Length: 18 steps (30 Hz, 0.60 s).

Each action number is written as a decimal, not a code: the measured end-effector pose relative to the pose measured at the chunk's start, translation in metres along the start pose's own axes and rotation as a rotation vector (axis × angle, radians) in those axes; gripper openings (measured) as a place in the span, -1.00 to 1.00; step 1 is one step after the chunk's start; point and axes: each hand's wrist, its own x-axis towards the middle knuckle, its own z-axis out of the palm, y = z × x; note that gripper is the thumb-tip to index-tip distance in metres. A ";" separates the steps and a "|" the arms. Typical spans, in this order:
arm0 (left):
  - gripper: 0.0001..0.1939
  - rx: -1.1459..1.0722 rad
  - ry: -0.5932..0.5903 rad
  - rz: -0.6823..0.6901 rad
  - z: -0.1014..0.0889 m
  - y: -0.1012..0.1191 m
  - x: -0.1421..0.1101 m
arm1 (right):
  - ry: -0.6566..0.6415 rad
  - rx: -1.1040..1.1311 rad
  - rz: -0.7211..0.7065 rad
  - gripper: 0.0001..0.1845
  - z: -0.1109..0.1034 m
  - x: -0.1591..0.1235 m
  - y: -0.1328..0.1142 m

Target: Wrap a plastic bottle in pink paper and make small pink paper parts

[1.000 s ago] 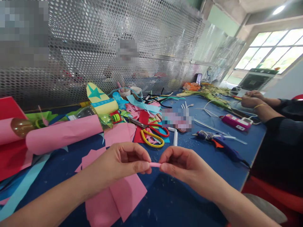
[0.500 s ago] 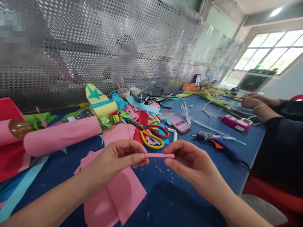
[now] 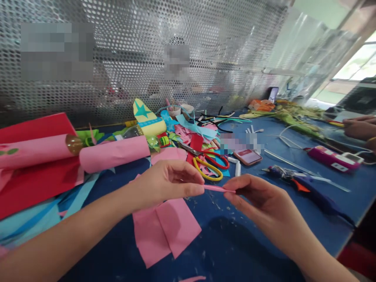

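Observation:
Between my two hands a narrow folded strip of pink paper (image 3: 214,188) is stretched above the blue table. My left hand (image 3: 173,182) pinches its left end between thumb and fingers. At the right end, my right hand (image 3: 255,196) has its thumb and fingertips closed on the strip. Beneath my left hand lie creased pink paper sheets (image 3: 179,225). Scissors (image 3: 209,169) with one red and one yellow handle lie just beyond the strip, on top of paper scraps. A small pink paper piece (image 3: 192,279) shows at the bottom edge.
Pink-wrapped bottles (image 3: 114,154) lie at left by red paper (image 3: 44,188). A phone (image 3: 248,156), a blue glue gun (image 3: 308,190) and a purple power strip (image 3: 335,158) are on the right. Another person's hand (image 3: 360,127) is at the far right. A perforated screen stands behind.
The view has turned left, so the table things appear farther right. My right hand now grips the strip's right end, and the strip slopes down slightly to the right.

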 end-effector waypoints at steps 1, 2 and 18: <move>-0.83 0.094 -0.059 -0.006 -0.006 0.004 -0.002 | -0.012 -0.040 0.002 -0.82 0.000 0.000 0.002; -0.80 0.248 -0.091 -0.017 -0.013 0.008 -0.005 | -0.038 -0.092 -0.004 -0.83 0.000 0.001 0.003; -0.66 1.195 -0.192 -0.209 -0.006 0.028 -0.034 | -0.208 -0.471 -0.166 -0.97 0.036 0.080 -0.003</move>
